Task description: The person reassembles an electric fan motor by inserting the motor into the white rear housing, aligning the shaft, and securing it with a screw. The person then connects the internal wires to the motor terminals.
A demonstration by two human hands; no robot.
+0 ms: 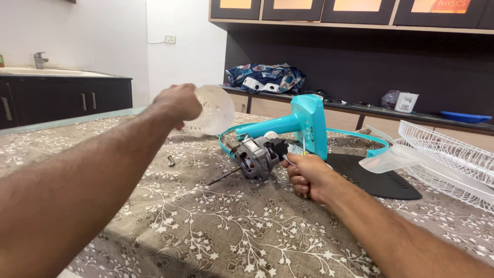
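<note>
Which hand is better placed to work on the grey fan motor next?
Probably the right hand: it sits beside the motor, gripping a screwdriver. The left hand is raised off to the side, occupied holding a white plastic cover.

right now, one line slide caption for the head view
Left hand lifts a white perforated plastic cover; right hand grips a screwdriver beside the grey fan motor.

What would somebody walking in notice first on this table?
Probably the bright teal fan body at the middle of the patterned tablecloth, with the bare grey fan motor lying in front of it, shaft pointing left. The left hand holds a translucent white motor cover up above the table, while the right hand grips a screwdriver beside the motor. White wire fan guards lie at the right edge.
</note>
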